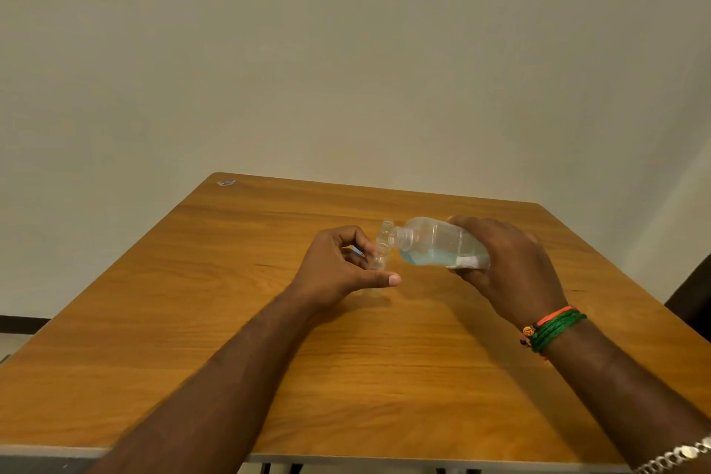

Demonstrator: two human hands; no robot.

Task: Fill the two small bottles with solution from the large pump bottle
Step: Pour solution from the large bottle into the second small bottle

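My right hand (508, 265) grips the large clear bottle (434, 242), tipped on its side above the wooden table (346, 377). Its pump is off and its open neck points left. Pale blue solution pools along the bottle's lower side. My left hand (338, 265) holds a small clear bottle (381, 246) upright between curled fingers and thumb, its mouth right beside the large bottle's neck. The small bottle's lower part is hidden behind my left thumb. A second small bottle and the pump are not in view.
A small pale scrap (226, 183) lies at the table's far left corner. A plain wall stands behind the table. A dark chair edge (692, 300) shows at the right. Green and orange bands circle my right wrist (550, 327).
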